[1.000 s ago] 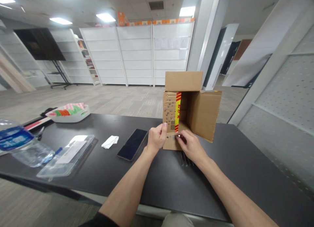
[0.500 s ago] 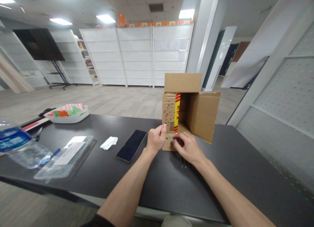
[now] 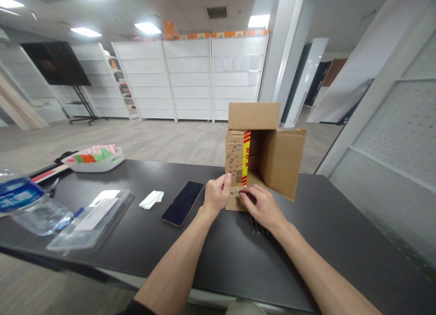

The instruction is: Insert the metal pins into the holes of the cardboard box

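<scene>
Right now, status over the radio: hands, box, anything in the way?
Left hand curled at left edge of box. Right hand at the lower studs. Box standing, opening toward the camera. Nothing visibly blocking.

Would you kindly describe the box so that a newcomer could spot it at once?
On the dark table, the right hand is at the box. Unlike the flat phone to its left, it stands tall, brown and open, with a red and yellow strip.

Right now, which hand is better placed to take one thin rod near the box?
Probably the right hand: it is nearer to the rods, although it is at the front of the box. The left hand is farther away, by the box's left edge.
</scene>
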{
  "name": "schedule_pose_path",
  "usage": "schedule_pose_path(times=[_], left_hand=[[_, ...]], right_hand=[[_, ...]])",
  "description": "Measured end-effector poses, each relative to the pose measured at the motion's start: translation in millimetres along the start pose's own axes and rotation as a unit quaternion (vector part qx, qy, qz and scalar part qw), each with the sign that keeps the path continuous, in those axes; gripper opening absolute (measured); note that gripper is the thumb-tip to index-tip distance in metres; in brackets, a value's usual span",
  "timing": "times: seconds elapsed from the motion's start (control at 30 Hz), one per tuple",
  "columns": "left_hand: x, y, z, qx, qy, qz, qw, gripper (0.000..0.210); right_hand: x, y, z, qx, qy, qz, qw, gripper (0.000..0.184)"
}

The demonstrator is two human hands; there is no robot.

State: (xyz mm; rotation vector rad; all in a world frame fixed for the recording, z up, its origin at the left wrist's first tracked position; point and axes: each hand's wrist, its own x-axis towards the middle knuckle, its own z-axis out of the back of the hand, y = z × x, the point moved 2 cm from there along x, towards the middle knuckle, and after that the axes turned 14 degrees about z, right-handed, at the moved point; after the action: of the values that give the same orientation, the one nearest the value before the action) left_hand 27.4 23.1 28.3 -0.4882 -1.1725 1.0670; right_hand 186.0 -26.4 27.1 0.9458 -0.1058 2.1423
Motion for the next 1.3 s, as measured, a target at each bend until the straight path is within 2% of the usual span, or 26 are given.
schedule_pose_path(times=[0.53,0.97,1.13,1.3], left_hand=[[0,3,-1.6,0.001,0.002,0.006,1.0,0.044],[0,2,-0.5,0.004,0.0,0.0,1.0,0.044],[0,4,-0.7,0.008,0.0,0.002,1.0,0.043],[0,3,-1.3,0.013,-0.003,0.005,1.0,0.045]], right_hand=[[-5,-11,-6,0.002,0.003,-0.016,1.0,0.014],[-4,-12,-4,-0.058,0.036,-0.023,0.997,0.011],[-1,2,2,0.002,0.047,0.004,0.999,0.012],[-2,18,4,0.06,0.119,0.024,0.991,0.022]])
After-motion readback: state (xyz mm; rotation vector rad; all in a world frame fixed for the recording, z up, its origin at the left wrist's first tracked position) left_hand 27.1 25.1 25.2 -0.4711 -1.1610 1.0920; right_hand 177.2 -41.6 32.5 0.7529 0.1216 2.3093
